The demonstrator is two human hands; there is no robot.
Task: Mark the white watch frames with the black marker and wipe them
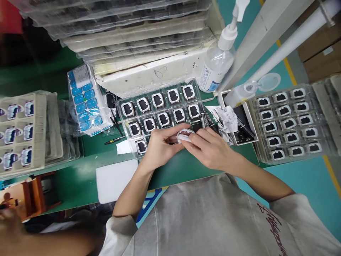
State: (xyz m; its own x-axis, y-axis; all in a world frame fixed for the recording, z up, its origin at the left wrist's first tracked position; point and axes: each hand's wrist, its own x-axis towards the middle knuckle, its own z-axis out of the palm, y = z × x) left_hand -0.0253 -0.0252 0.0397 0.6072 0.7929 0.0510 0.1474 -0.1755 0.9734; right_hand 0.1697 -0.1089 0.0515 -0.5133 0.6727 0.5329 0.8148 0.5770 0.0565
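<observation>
Between my two hands is a small white frame-like part [185,133], partly hidden by my fingers. My left hand [159,145] pinches its left side between thumb and fingers. On the other side, the fingers of my right hand [210,147] close on the part together with a white piece [184,138], perhaps a folded cloth, pressed to its near edge. Beneath and behind my hands lies a clear plastic tray [130,141] with rows of white-rimmed, dark-centred parts [163,119].
Stacked trays [133,39] rise behind. A pump bottle [217,64] and a small box [247,124] stand right of centre, beside another filled tray [289,124]. At left are blue-celled packs [85,103], trays [39,131] and a white pad [114,177]. Another person's arm [48,241] shows lower left.
</observation>
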